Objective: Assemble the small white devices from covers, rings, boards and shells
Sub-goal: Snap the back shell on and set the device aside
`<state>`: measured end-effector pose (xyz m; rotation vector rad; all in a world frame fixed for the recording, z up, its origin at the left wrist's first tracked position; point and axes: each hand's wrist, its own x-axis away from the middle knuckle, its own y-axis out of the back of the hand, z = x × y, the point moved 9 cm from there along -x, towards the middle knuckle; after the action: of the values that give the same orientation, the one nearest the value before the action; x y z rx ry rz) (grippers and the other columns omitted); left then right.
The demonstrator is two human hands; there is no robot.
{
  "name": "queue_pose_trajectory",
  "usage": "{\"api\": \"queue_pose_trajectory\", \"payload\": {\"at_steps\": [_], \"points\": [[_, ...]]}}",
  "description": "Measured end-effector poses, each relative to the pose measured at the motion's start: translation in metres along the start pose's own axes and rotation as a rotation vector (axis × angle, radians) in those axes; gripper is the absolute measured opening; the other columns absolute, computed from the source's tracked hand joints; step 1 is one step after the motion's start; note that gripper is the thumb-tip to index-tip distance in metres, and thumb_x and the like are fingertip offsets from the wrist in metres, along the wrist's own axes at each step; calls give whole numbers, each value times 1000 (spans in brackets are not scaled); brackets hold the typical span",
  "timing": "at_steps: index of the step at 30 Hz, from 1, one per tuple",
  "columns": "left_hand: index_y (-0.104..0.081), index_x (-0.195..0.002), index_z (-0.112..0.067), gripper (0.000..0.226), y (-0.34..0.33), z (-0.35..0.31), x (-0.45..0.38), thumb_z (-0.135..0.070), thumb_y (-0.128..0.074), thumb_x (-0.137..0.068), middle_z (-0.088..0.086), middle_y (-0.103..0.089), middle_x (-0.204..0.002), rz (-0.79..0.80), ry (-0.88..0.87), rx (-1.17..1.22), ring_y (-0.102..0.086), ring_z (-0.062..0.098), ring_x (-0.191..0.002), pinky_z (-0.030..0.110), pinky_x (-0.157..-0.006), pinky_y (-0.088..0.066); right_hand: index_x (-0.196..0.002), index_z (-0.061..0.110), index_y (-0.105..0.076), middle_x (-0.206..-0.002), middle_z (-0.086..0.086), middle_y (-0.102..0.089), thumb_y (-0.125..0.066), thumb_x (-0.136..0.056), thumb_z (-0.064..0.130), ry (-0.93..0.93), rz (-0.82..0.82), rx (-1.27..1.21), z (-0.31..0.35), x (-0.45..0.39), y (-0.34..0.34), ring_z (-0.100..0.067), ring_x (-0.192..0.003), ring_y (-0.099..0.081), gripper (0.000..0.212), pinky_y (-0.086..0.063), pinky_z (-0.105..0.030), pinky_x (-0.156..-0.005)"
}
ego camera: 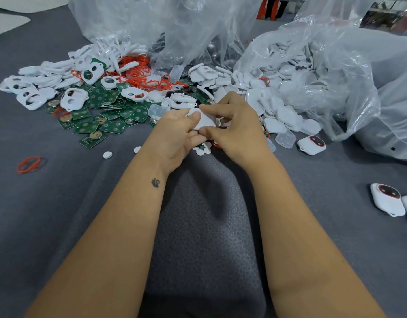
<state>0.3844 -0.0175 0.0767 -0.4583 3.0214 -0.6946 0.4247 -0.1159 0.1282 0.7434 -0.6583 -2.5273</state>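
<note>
Both my hands meet over the grey surface around one small white device part point(203, 120). My left hand point(175, 136) grips it from the left with the thumb pressed on top. My right hand point(234, 125) pinches its right side between thumb and fingers. Behind them lie piles of parts: white covers with two holes point(71, 98), green boards point(110, 111), red rings point(140, 72) and white shells point(282, 115). Three assembled devices lie to the right point(311, 144) point(387, 198), one cut by the frame edge.
Large clear plastic bags point(335, 65) stand at the back and right, one spilling shells. A loose red ring point(29, 165) lies at the left. Small white round discs point(107, 154) are scattered near my wrists. A clear cover point(285, 138) sits by the shell pile.
</note>
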Motion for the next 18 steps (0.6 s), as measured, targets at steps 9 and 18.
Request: {"api": "queue_pose_trajectory", "payload": {"at_steps": [9, 18], "points": [[-56, -121, -3, 25, 3, -9, -2, -10, -40, -103, 12, -69, -110, -62, -100, 85, -69, 21, -101, 35, -93, -55, -94, 19, -67, -92, 2, -65, -61, -92, 19, -231, -203, -382, -22, 3, 9, -4, -75, -57, 7, -49, -17, -69], [-62, -112, -6, 26, -22, -19, 9, -6, -38, -102, 13, -53, -90, 122, -182, -121, -40, 23, -74, 23, -60, -45, -91, 10, -68, -61, -7, -64, -50, -100, 31, -361, -20, -832, -26, 3, -18, -15, -48, -57, 29, -48, -23, -44]]}}
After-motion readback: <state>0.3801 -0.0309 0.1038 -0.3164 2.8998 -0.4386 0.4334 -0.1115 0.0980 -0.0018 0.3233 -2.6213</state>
